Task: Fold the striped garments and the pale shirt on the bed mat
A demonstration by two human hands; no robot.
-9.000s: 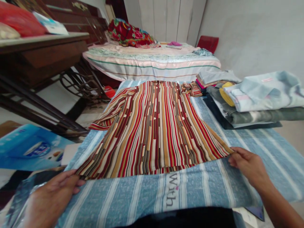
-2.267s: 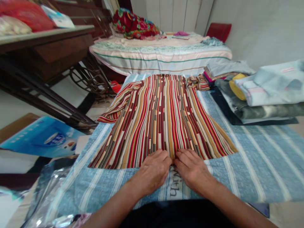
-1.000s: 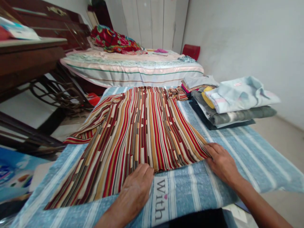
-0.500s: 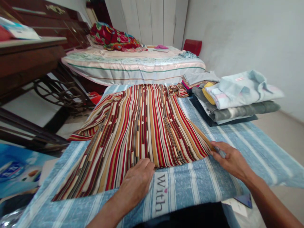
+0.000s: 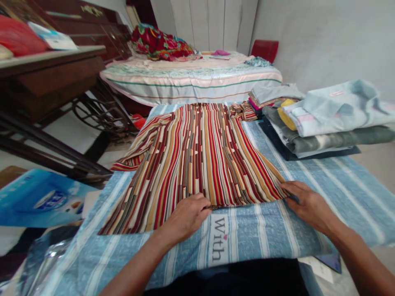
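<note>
We are holding a striped shirt [image 5: 197, 164], which is lying spread out on the blue cloth [image 5: 247, 242], its neck end pointing toward the cloth's far edge. Our left hand [image 5: 189, 216] is gripping the hem near its middle, fingers curled together on the fabric, close to the cloth's printed word [image 5: 219, 238] (it is reading "With", sideways to us). Our right hand [image 5: 308, 205] is pinching the hem's right corner between thumb and fingers. A stack of folded clothes [image 5: 339, 113] is resting on the cloth's far right part. Beyond the cloth, a bed [image 5: 191, 78] is standing; left of the cloth, a blue package [image 5: 24, 201] is lying.
</note>
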